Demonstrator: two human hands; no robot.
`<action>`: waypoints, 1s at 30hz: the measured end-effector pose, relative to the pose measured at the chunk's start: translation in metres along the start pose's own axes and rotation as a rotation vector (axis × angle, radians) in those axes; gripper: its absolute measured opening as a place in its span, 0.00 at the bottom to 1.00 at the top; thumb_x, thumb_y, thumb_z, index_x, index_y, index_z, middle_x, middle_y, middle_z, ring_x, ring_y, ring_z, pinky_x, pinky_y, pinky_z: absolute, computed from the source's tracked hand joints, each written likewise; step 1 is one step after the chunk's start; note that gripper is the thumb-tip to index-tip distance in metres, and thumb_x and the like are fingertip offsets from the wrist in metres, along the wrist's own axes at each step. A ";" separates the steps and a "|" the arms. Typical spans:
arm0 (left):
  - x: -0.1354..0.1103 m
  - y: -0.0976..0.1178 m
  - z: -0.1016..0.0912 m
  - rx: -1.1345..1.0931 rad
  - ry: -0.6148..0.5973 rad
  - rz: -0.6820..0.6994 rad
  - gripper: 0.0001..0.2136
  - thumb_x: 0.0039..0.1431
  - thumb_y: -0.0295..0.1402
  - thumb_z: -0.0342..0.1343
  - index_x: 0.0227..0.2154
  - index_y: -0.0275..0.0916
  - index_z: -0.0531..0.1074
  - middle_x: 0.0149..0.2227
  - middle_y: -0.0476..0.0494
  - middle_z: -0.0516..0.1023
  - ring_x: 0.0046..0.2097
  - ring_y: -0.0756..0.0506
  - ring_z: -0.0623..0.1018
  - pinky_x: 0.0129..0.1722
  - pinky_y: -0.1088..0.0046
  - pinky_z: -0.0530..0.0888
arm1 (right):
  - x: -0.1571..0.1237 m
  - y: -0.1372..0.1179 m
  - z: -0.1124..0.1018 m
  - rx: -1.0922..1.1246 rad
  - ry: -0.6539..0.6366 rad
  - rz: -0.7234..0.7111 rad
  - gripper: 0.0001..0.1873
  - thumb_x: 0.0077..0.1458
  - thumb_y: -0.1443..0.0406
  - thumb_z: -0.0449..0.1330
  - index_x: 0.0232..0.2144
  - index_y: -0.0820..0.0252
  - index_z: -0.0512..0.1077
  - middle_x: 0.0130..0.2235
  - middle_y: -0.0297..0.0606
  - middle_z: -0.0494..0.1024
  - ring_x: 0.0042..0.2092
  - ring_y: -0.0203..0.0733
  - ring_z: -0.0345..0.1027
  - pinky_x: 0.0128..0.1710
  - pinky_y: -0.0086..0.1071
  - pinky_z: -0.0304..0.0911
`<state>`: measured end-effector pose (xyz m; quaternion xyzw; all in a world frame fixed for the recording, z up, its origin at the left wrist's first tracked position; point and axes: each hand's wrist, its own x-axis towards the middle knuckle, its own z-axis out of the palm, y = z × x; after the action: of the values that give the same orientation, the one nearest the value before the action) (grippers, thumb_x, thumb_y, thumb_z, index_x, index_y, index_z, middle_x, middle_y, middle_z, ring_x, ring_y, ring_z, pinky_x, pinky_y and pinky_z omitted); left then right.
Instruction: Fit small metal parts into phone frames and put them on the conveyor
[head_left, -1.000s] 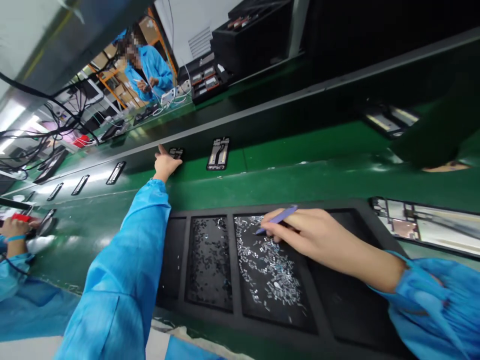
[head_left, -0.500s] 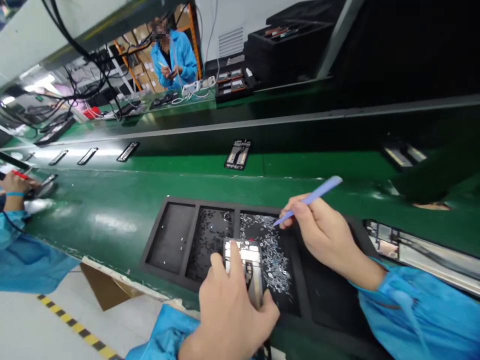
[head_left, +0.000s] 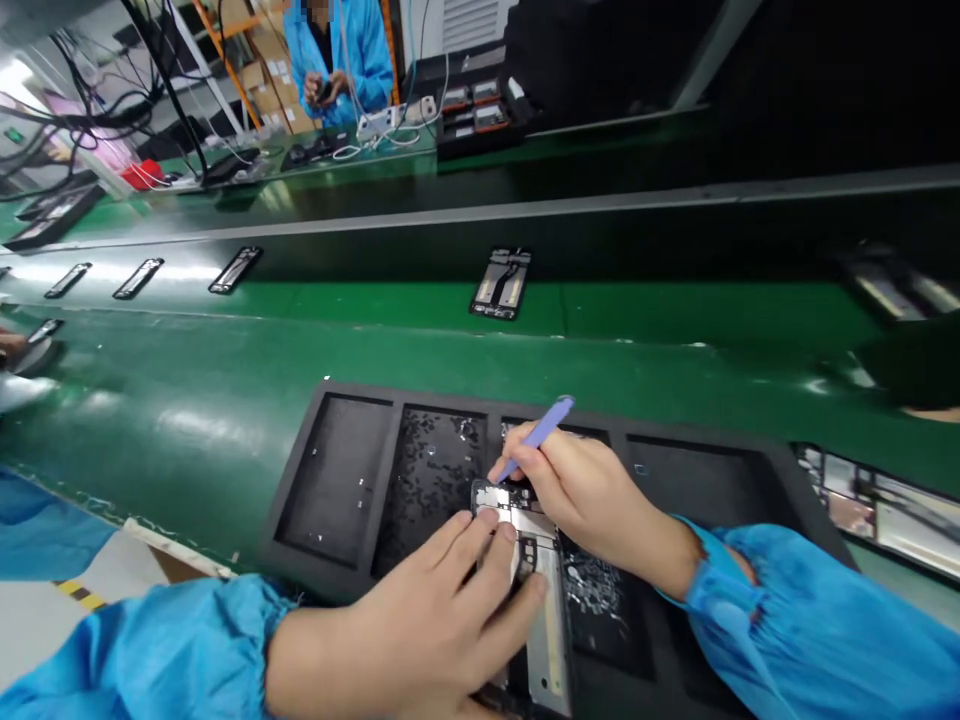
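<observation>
My left hand (head_left: pixel 427 620) grips a phone frame (head_left: pixel 540 600) and holds it over a black foam tray (head_left: pixel 300 500). Its fingers wrap the frame's left side. My right hand (head_left: pixel 585 495) pinches a purple stylus (head_left: pixel 541 430), whose tip touches the upper end of the frame. The tray has several compartments; two of them hold many tiny silver parts (head_left: pixel 442 465). Both arms wear blue sleeves.
A green conveyor belt (head_left: pixel 225 400) runs across the view, carrying another phone frame (head_left: pixel 501 282) and further frames (head_left: pixel 235 269) to the left. A shiny panel (head_left: pixel 877 510) lies at right. A person in a blue coat (head_left: pixel 337 50) stands far behind. Another worker's hand (head_left: pixel 11 345) is at left.
My left hand brought a phone frame from the belt to the tray and now holds it lower and nearer. My right hand moved the stylus from the loose parts to the frame's top.
</observation>
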<state>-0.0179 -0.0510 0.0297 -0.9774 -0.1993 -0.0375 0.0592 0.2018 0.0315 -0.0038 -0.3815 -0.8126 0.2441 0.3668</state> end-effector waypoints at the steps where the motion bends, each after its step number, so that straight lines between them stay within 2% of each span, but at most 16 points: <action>1: 0.001 -0.008 0.000 0.005 0.004 0.053 0.45 0.65 0.65 0.42 0.65 0.26 0.63 0.60 0.22 0.71 0.63 0.26 0.70 0.66 0.48 0.61 | 0.000 0.000 0.000 -0.014 -0.004 -0.004 0.15 0.72 0.64 0.46 0.36 0.57 0.69 0.30 0.36 0.80 0.29 0.38 0.76 0.30 0.31 0.70; 5: 0.009 -0.035 0.000 -0.055 0.101 0.218 0.42 0.67 0.63 0.39 0.57 0.23 0.72 0.54 0.21 0.77 0.56 0.30 0.77 0.64 0.50 0.66 | 0.002 -0.002 0.000 -0.091 -0.008 -0.043 0.16 0.72 0.64 0.46 0.35 0.57 0.70 0.29 0.35 0.80 0.29 0.38 0.75 0.29 0.30 0.70; 8: 0.013 -0.045 0.002 -0.050 0.136 0.289 0.35 0.72 0.55 0.42 0.52 0.22 0.76 0.51 0.22 0.79 0.53 0.32 0.80 0.58 0.55 0.73 | 0.002 -0.002 -0.001 -0.122 -0.016 -0.059 0.15 0.72 0.63 0.46 0.36 0.57 0.70 0.30 0.36 0.81 0.30 0.38 0.76 0.31 0.30 0.71; 11: 0.014 -0.045 0.005 -0.029 0.202 0.279 0.31 0.73 0.50 0.44 0.50 0.22 0.77 0.49 0.23 0.81 0.51 0.32 0.82 0.53 0.55 0.76 | 0.002 -0.002 -0.001 -0.132 -0.028 -0.072 0.15 0.72 0.63 0.46 0.36 0.57 0.69 0.31 0.36 0.81 0.31 0.39 0.78 0.32 0.31 0.72; 16: 0.014 -0.040 0.014 -0.037 0.311 0.247 0.31 0.72 0.50 0.44 0.47 0.23 0.79 0.47 0.25 0.82 0.49 0.31 0.83 0.51 0.55 0.78 | 0.003 -0.005 -0.003 -0.170 -0.018 -0.114 0.14 0.72 0.65 0.46 0.37 0.56 0.69 0.32 0.36 0.82 0.31 0.39 0.78 0.31 0.31 0.70; 23: 0.011 -0.040 0.020 -0.091 0.323 0.232 0.28 0.72 0.46 0.46 0.48 0.22 0.78 0.49 0.22 0.81 0.50 0.31 0.82 0.53 0.54 0.78 | 0.005 -0.005 -0.007 -0.055 -0.150 -0.107 0.13 0.72 0.64 0.47 0.38 0.56 0.70 0.33 0.37 0.82 0.34 0.40 0.78 0.32 0.32 0.70; 30: 0.008 -0.037 0.022 -0.090 0.327 0.198 0.25 0.70 0.44 0.47 0.48 0.24 0.79 0.49 0.25 0.82 0.51 0.32 0.82 0.54 0.54 0.78 | 0.003 -0.001 -0.007 -0.015 -0.170 -0.072 0.11 0.72 0.61 0.50 0.39 0.56 0.70 0.34 0.38 0.81 0.36 0.41 0.78 0.34 0.33 0.73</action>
<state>-0.0245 -0.0110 0.0122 -0.9748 -0.0881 -0.1987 0.0506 0.2059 0.0339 0.0024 -0.3326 -0.8557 0.2563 0.3024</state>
